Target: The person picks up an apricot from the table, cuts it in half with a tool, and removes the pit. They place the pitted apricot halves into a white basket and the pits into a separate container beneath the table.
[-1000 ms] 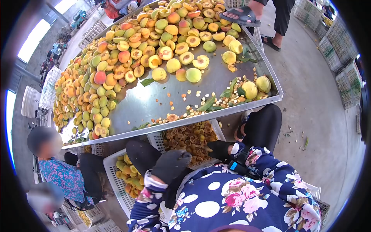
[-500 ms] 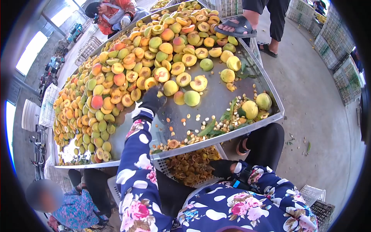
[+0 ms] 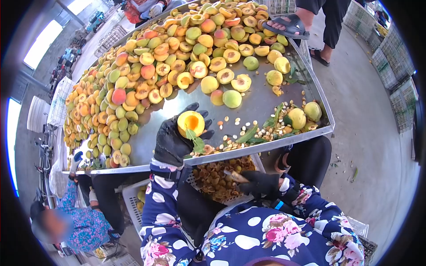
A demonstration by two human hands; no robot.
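Observation:
My left hand (image 3: 174, 138), in a black glove, is raised near the front edge of the metal table (image 3: 151, 133). Its fingers curl around a yellow peach half (image 3: 191, 124), cut face up, with a hollow in the middle. A green leaf (image 3: 195, 141) hangs against the fruit. Lower, over the crate of brown scraps (image 3: 217, 179), my right hand (image 3: 262, 182), also gloved in black, grips a short tan tool (image 3: 236, 176) that points left. Its exact kind is unclear. Whole and halved peaches (image 3: 177, 66) are heaped across the table beyond my left hand.
Loose pits and leaves (image 3: 266, 131) lie along the table's front right edge. A person in sandals (image 3: 290, 26) stands at the far right corner. Another person in a blue patterned top (image 3: 84, 221) sits at the lower left. Stacked crates (image 3: 386, 71) line the right side.
My left hand has drawn back from the heap toward me and now holds a peach half. My right hand has turned, bringing the tan tool into view. The seated person has raised a hand to the table.

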